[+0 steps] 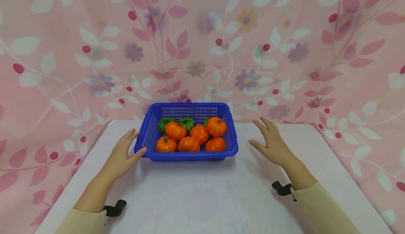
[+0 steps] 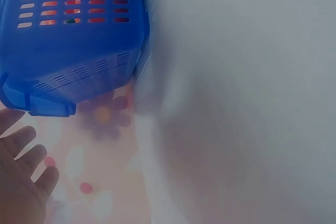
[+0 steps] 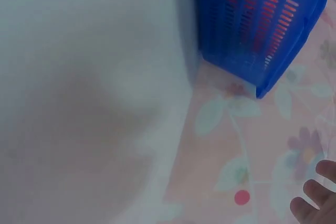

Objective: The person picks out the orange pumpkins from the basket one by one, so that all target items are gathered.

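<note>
A blue plastic basket (image 1: 191,156) with slotted walls stands toward the back of the table. Inside it lie several small orange pumpkins (image 1: 188,144), with green ones (image 1: 186,124) behind them. My left hand (image 1: 121,156) is at the basket's left side, fingers spread and relaxed, thumb tip overlapping the front left corner of the rim. Its fingertips (image 2: 23,136) show close to the rim in the left wrist view. To the right of the basket, my right hand (image 1: 272,144) hovers apart from it, fingers loosely extended and holding nothing.
The basket rests on a table with a white cover (image 1: 202,198). A pink floral curtain (image 1: 202,51) hangs right behind the table and continues down both sides. Each wrist carries a small black camera mount, one on the left (image 1: 115,208) and one on the right (image 1: 281,189).
</note>
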{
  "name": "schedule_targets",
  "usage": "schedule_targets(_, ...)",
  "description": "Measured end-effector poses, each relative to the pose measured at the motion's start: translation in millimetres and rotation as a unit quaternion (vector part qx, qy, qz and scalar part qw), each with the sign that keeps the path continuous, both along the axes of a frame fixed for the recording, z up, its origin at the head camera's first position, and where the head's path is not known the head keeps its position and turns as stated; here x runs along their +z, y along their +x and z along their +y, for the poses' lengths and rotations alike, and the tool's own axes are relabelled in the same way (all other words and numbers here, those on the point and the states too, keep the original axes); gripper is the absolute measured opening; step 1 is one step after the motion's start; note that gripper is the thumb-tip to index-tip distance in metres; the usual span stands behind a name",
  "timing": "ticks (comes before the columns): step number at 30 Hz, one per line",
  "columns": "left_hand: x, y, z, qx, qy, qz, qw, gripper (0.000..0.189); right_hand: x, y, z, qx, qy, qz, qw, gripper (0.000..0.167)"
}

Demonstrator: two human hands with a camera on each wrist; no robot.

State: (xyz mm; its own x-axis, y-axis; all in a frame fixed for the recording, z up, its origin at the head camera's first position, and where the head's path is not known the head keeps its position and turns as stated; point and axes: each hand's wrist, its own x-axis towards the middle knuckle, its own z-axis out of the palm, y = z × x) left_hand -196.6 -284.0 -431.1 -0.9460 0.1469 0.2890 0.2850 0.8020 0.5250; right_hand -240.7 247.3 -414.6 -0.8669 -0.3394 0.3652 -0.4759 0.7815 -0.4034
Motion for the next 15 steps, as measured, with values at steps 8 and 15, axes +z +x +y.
schedule_targets(8,-3.8,-5.2,2.5,0.003,0.015,-0.031,0.9994,0.075,10.2,-5.6,-30,0.026,-0.019,0.001,0.9995,0.077)
schedule_targets(15,-4.5,-3.8,7.0,0.001,0.011,-0.032,0.9994,0.076,14.1,-20.8,-54,0.047,-0.048,-0.024,0.9975,0.075)
